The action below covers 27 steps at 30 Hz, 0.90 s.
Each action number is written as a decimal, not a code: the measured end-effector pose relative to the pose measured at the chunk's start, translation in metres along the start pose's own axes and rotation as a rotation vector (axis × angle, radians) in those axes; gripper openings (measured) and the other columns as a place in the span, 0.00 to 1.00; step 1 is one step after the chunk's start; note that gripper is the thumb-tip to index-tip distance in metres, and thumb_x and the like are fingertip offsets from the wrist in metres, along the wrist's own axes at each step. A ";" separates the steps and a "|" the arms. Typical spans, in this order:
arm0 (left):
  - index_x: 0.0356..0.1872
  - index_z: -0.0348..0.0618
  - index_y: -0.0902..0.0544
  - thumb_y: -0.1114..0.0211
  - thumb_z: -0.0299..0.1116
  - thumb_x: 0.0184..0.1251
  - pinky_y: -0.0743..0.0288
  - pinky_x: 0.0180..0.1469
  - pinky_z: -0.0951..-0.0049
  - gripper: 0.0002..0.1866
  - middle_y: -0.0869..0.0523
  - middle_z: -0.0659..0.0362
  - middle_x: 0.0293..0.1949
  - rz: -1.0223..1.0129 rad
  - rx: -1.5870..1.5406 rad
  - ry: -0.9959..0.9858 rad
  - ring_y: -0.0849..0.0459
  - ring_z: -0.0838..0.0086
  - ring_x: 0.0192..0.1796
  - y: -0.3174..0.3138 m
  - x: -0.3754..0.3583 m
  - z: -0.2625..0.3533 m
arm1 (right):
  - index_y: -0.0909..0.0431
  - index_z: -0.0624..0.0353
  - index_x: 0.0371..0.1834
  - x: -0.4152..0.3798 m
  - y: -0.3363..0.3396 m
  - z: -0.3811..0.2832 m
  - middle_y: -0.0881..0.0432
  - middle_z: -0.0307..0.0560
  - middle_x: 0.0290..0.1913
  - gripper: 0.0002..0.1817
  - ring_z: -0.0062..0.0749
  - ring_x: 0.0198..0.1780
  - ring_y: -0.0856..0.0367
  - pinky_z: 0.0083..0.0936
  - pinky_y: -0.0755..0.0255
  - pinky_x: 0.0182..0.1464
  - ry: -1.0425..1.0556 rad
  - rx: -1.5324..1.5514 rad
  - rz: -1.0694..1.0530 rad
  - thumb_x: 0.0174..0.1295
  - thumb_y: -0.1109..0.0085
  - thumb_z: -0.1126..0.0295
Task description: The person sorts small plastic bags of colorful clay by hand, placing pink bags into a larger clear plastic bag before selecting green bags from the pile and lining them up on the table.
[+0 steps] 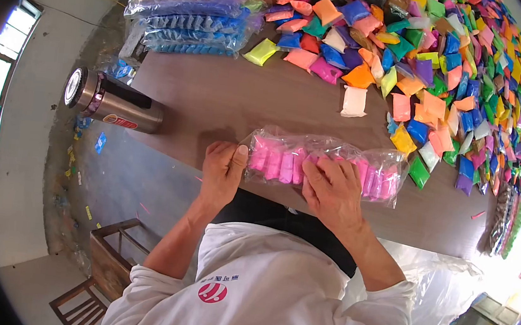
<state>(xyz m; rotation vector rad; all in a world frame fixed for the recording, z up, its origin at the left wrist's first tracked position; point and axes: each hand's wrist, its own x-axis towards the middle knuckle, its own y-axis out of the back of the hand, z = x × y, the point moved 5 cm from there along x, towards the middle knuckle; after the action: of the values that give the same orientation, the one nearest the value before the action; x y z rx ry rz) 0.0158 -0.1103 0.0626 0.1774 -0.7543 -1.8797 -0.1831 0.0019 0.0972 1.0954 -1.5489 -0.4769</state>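
Observation:
A long clear plastic bag [372,155] lies near the front edge of the table, with a row of small pink packets [282,165] inside it. At its left end my left hand [225,166] is closed, thumb and fingers pinching the edge of the plastic. My right hand [334,186] rests over the middle of the bag with bent fingers pressing on the packets, hiding some of them. Whether its fingers grip the plastic or only lie on it is hard to see.
A large heap of coloured packets [431,107] covers the table's back and right. Filled clear bags [192,28] are stacked at the back left. A steel flask [117,103] stands near the left edge of the brown table [205,87]. A wooden stool [114,255] is below left.

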 end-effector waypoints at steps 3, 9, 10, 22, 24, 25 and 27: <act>0.22 0.39 0.25 0.43 0.39 0.77 0.32 0.47 0.61 0.21 0.24 0.55 0.21 -0.010 -0.049 0.033 0.25 0.56 0.30 0.001 0.001 -0.008 | 0.16 0.55 0.46 0.000 0.002 0.000 0.24 0.42 0.42 0.18 0.39 0.43 0.23 0.38 0.27 0.46 -0.016 0.021 -0.027 0.48 0.30 0.75; 0.23 0.39 0.24 0.41 0.37 0.76 0.32 0.47 0.60 0.19 0.22 0.55 0.22 -0.077 -0.071 0.004 0.24 0.57 0.31 0.003 0.006 -0.011 | 0.17 0.57 0.42 -0.001 0.026 0.000 0.21 0.44 0.38 0.13 0.40 0.38 0.22 0.35 0.26 0.43 -0.096 0.247 0.010 0.52 0.30 0.73; 0.23 0.38 0.24 0.41 0.37 0.76 0.32 0.47 0.60 0.18 0.22 0.54 0.24 -0.055 -0.027 -0.013 0.24 0.57 0.33 0.001 0.005 -0.010 | 0.17 0.58 0.41 -0.008 0.034 0.003 0.21 0.44 0.37 0.11 0.39 0.36 0.23 0.34 0.25 0.42 -0.117 0.293 0.040 0.54 0.31 0.72; 0.27 0.37 0.23 0.41 0.33 0.75 0.33 0.51 0.61 0.14 0.21 0.53 0.30 0.145 0.177 -0.168 0.24 0.57 0.37 -0.010 -0.008 0.000 | 0.19 0.62 0.38 -0.079 0.091 0.101 0.24 0.34 0.31 0.18 0.16 0.31 0.33 0.18 0.39 0.34 -1.246 0.762 0.525 0.69 0.35 0.56; 0.27 0.37 0.23 0.41 0.33 0.75 0.33 0.51 0.61 0.14 0.20 0.53 0.30 0.155 0.177 -0.174 0.24 0.57 0.37 -0.010 -0.008 0.001 | 0.19 0.62 0.36 -0.078 0.089 0.106 0.24 0.34 0.30 0.17 0.16 0.32 0.32 0.16 0.39 0.35 -1.263 0.852 0.450 0.69 0.35 0.57; 0.27 0.37 0.23 0.41 0.33 0.75 0.33 0.51 0.61 0.14 0.20 0.53 0.29 0.155 0.177 -0.176 0.24 0.57 0.37 -0.010 -0.008 0.002 | 0.18 0.62 0.35 -0.077 0.088 0.107 0.23 0.33 0.30 0.16 0.16 0.32 0.31 0.16 0.39 0.36 -1.210 0.839 0.405 0.69 0.35 0.58; 0.27 0.37 0.23 0.41 0.33 0.75 0.33 0.51 0.62 0.14 0.21 0.53 0.29 0.158 0.177 -0.175 0.24 0.57 0.36 -0.010 -0.008 0.003 | 0.17 0.61 0.34 -0.074 0.089 0.110 0.23 0.33 0.29 0.15 0.17 0.32 0.30 0.17 0.37 0.38 -1.148 0.842 0.338 0.69 0.36 0.58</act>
<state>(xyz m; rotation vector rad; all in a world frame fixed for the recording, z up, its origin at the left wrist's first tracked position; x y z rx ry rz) 0.0103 -0.0992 0.0578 0.0629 -1.0256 -1.6936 -0.3229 0.0796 0.0941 1.1661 -3.0752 -0.1828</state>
